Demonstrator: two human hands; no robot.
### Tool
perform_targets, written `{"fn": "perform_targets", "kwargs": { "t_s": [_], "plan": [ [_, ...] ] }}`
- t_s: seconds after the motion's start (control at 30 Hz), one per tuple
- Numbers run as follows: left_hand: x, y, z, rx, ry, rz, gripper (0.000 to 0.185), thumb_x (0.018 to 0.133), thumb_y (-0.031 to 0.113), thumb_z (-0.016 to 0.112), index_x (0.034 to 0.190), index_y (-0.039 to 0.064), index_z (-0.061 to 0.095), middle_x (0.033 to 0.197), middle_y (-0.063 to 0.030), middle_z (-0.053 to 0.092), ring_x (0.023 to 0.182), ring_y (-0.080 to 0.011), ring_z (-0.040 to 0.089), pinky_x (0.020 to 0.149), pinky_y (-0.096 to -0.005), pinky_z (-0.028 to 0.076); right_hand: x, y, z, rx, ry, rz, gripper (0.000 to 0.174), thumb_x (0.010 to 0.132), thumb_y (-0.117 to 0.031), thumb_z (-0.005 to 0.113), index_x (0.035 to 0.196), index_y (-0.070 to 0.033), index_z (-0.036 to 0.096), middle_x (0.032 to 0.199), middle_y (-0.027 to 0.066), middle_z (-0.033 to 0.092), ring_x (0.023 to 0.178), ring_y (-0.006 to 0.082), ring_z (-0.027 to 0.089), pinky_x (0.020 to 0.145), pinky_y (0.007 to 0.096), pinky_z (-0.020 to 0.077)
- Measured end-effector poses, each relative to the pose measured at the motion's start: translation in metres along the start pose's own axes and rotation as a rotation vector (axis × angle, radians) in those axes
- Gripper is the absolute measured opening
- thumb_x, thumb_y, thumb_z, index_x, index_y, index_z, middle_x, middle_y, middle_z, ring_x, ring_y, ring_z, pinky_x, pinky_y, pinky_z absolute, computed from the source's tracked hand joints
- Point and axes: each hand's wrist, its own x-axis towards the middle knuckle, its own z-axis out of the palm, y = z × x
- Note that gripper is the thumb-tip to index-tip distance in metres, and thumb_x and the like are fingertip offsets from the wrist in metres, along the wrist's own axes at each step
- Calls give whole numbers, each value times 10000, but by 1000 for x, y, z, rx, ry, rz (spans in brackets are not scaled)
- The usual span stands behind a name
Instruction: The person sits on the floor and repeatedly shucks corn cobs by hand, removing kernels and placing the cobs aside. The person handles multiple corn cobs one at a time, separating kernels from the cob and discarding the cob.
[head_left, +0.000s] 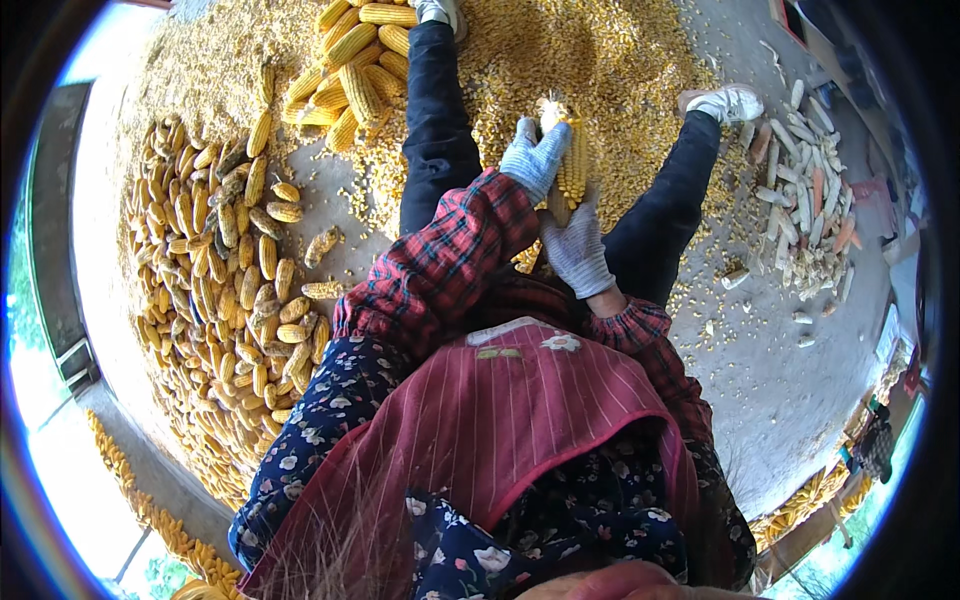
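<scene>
An ear of corn with yellow kernels stands between my legs, a pale husk tuft at its far end. My left hand, in a grey knitted glove, grips its upper part from the left side. My right hand, gloved too, is at the ear's near end, thumb apart from the fingers. Beside that end shows a brown, wooden-looking piece, partly covered by both hands. Whether my right fingers close on it or on the ear is hidden. Loose kernels cover the floor beyond.
Full ears are heaped beside my left foot. A larger pile of ears spreads along the left. Stripped cobs lie heaped at the right on the concrete floor. My legs in dark trousers flank the work.
</scene>
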Motion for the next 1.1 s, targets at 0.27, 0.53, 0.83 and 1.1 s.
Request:
{"fn": "perform_targets", "kwargs": {
  "t_s": [0.27,0.53,0.83,1.1],
  "plan": [
    [16,-39,-2,-207,159,102,211,845,239,435,857,35,488,681,-106,522,613,-159,484,588,-299,412,0,0,-2,14,-61,92,558,694,-84,563,1147,44,262,1034,207,467,952,305,498,803,350,411],
    [-1,31,-19,-340,16,-75,463,741,339,602,1026,12,440,822,-94,526,707,-119,492,590,-248,424,0,-7,-7,-240,16,12,622,692,-133,590,1189,0,240,986,248,499,916,347,529,758,383,443],
    [2,14,-3,152,173,74,284,793,291,531,905,37,472,772,-91,569,730,-166,533,662,-301,436,-2,-3,-8,123,-59,129,606,688,-61,566,1188,23,234,1042,201,481,955,271,513,786,340,434],
    [-7,40,-11,-386,-24,-110,261,780,235,552,923,25,491,759,-40,526,637,-115,474,570,-252,416,0,-1,-11,-126,47,-86,603,696,-66,569,1184,31,229,1067,215,445,986,307,485,817,346,416]
  ]
}}
